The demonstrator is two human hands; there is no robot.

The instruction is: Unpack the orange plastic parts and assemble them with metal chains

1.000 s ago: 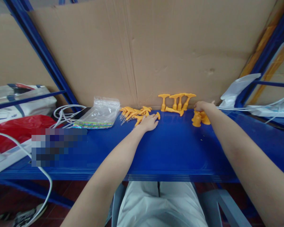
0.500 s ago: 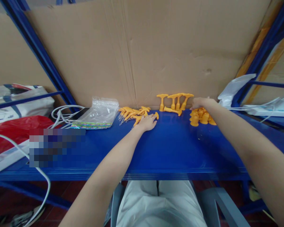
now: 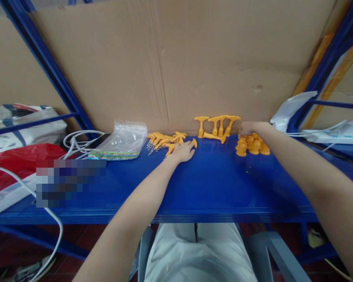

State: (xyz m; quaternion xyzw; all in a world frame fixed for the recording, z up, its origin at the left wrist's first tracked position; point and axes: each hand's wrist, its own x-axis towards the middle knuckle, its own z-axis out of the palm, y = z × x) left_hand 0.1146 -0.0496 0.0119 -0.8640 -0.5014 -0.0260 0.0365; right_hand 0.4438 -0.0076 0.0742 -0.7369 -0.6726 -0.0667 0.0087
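Observation:
My left hand (image 3: pixel 183 152) lies palm down on the table, fingers spread over an orange corkscrew whose handle end (image 3: pixel 195 143) shows past the fingertips. Beside it is a pile of orange corkscrews (image 3: pixel 159 139) with bare metal spirals (image 3: pixel 151 148). My right hand (image 3: pixel 248 127) reaches to the back of a cluster of orange hollow sleeves (image 3: pixel 254 146), its fingers curled down; what they grip is hidden. Between the hands, several orange T-shaped corkscrews in sleeves (image 3: pixel 201 127) stand along the cardboard, and one more (image 3: pixel 214 138) lies on its side before them.
On the blue table (image 3: pixel 211 184), clear plastic bags (image 3: pixel 123 139) lie left of the pile, near white cables (image 3: pixel 76 143) and a red bag (image 3: pixel 26 156). Cardboard (image 3: pixel 194 62) closes off the back. A white plastic bag (image 3: pixel 290 113) sits by the right post.
My right hand has shifted very slightly, its fingers a little lower at the sleeves. My left hand stays in place.

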